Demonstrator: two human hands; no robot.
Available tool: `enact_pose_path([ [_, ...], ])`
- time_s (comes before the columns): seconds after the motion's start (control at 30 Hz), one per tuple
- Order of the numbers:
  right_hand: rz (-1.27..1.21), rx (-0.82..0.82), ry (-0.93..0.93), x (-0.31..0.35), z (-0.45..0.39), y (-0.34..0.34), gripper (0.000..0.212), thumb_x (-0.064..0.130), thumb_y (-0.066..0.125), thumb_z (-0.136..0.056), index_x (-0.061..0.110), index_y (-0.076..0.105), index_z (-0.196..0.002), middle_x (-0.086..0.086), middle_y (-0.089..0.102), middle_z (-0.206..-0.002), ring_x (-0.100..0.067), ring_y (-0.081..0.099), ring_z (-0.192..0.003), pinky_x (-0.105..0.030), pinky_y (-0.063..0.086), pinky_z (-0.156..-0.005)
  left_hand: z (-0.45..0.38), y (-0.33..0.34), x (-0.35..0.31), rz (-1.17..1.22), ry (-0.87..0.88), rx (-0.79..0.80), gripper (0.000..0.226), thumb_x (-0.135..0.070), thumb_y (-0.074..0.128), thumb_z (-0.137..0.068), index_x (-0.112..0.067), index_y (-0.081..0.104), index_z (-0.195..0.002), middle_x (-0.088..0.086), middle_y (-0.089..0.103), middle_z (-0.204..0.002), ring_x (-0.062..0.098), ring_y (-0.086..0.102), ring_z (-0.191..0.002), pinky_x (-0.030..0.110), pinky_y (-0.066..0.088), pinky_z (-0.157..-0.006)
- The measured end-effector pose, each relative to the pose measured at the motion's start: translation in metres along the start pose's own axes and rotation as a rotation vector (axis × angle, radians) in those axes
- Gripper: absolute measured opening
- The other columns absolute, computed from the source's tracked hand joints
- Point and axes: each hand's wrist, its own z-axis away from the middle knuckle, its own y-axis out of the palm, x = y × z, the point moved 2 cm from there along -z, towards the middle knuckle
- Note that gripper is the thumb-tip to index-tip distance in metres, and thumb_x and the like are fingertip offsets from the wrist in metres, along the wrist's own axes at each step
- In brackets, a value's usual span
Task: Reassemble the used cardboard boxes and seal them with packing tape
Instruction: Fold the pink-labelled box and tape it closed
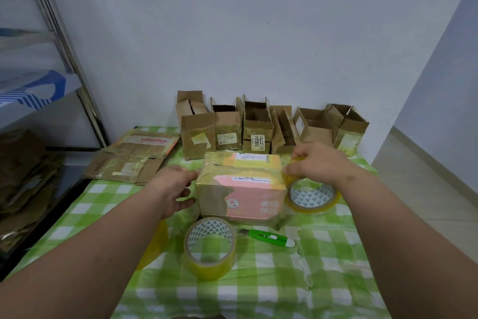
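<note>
the pink box (241, 189) sits mid-table on the green checked cloth (323, 267), just far of a spare tape roll (210, 247) and a green cutter (270, 237). the right hand (316, 163) pinches the tape roll (311, 195) at the box's right edge, fingers curled on it. the left hand (176, 188) touches the left face, fingers loosely bent, gripping nothing. to seal well, the person should likely brace the left side firmly, draw the strip taut across the top seam, then press it flat. open boxes (258, 127) wait along the far wall.
</note>
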Motion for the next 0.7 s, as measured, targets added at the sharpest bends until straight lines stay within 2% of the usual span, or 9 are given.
enact_pose_path([
  [0.13,-0.035,0.011,-0.013,0.000,0.002,0.004,0.024,0.046,0.070,-0.080,0.024,0.058,-0.077,0.005,0.063,-0.083,-0.021,0.058,-0.090,-0.041,0.043,-0.089,0.005,0.002,-0.004,-0.071,0.159,-0.039,0.019,-0.011,0.057,-0.099,-0.005,0.061,-0.082,0.013,0.062,-0.082,0.023,0.055,-0.074,0.035,0.055,-0.068],
  [0.2,-0.063,0.018,-0.015,-0.001,0.002,0.004,0.025,0.044,0.070,-0.081,0.022,0.059,-0.079,0.002,0.063,-0.085,-0.021,0.059,-0.090,-0.039,0.046,-0.083,0.009,0.003,-0.008,-0.082,0.161,-0.042,0.022,-0.014,0.053,-0.101,-0.002,0.066,-0.088,0.015,0.067,-0.087,0.024,0.061,-0.077,0.036,0.056,-0.069],
  [0.27,-0.100,0.028,-0.017,-0.001,0.002,0.004,0.027,0.042,0.070,-0.082,0.017,0.061,-0.085,-0.002,0.065,-0.088,-0.021,0.060,-0.088,-0.035,0.047,-0.075,0.012,0.003,-0.013,-0.079,0.143,-0.028,0.031,-0.026,0.051,-0.102,0.000,0.066,-0.094,0.014,0.067,-0.090,0.026,0.063,-0.078,0.038,0.057,-0.071],
  [0.37,-0.112,0.037,-0.034,0.002,0.004,0.005,0.026,0.043,0.068,-0.085,0.017,0.063,-0.088,-0.001,0.065,-0.091,-0.020,0.060,-0.089,-0.035,0.049,-0.077,0.016,0.003,-0.020,-0.274,0.197,-0.040,0.049,-0.051,0.059,-0.093,-0.002,0.064,-0.099,0.008,0.067,-0.098,0.025,0.066,-0.088,0.038,0.059,-0.070],
  [0.43,-0.097,0.033,-0.043,0.002,0.005,0.006,0.025,0.045,0.066,-0.086,0.021,0.064,-0.089,0.001,0.064,-0.093,-0.018,0.059,-0.090,-0.034,0.047,-0.076,0.019,0.005,-0.022,-0.389,0.259,-0.079,0.048,-0.049,0.068,-0.088,-0.002,0.065,-0.096,0.007,0.066,-0.098,0.025,0.064,-0.091,0.037,0.059,-0.072],
  [0.5,-0.125,0.018,-0.056,0.001,0.006,0.008,0.022,0.045,0.066,-0.087,0.024,0.065,-0.092,0.005,0.063,-0.097,-0.016,0.058,-0.093,-0.033,0.045,-0.074,0.020,0.008,-0.024,-0.382,0.279,-0.103,0.040,-0.042,0.072,-0.087,-0.003,0.067,-0.092,0.009,0.066,-0.094,0.025,0.064,-0.086,0.038,0.057,-0.075],
  [0.57,-0.273,0.017,-0.070,0.000,0.009,0.008,0.014,0.034,0.066,-0.089,0.023,0.067,-0.096,0.008,0.062,-0.102,-0.012,0.056,-0.095,-0.031,0.044,-0.075,0.018,0.008,-0.026,-0.350,0.284,-0.115,0.034,-0.039,0.074,-0.086,-0.006,0.069,-0.090,0.008,0.067,-0.092,0.025,0.064,-0.085,0.040,0.057,-0.079],
  [0.63,-0.470,0.051,-0.054,-0.001,0.015,0.005,0.013,0.017,0.062,-0.088,0.017,0.069,-0.099,0.010,0.061,-0.098,-0.008,0.055,-0.091,-0.026,0.042,-0.071,0.015,0.005,-0.029,-0.337,0.284,-0.126,0.029,-0.039,0.074,-0.086,-0.010,0.071,-0.089,0.005,0.067,-0.091,0.024,0.062,-0.084,0.042,0.056,-0.084],
  [0.7,-0.624,0.077,-0.028,-0.005,0.016,0.000,0.020,0.015,0.065,-0.075,0.018,0.073,-0.093,0.007,0.064,-0.092,-0.016,0.058,-0.091,-0.029,0.044,-0.074,0.008,0.004,-0.035,-0.317,0.291,-0.133,0.029,-0.040,0.073,-0.086,-0.012,0.072,-0.090,0.001,0.065,-0.093,0.021,0.059,-0.084,0.041,0.054,-0.085],
])
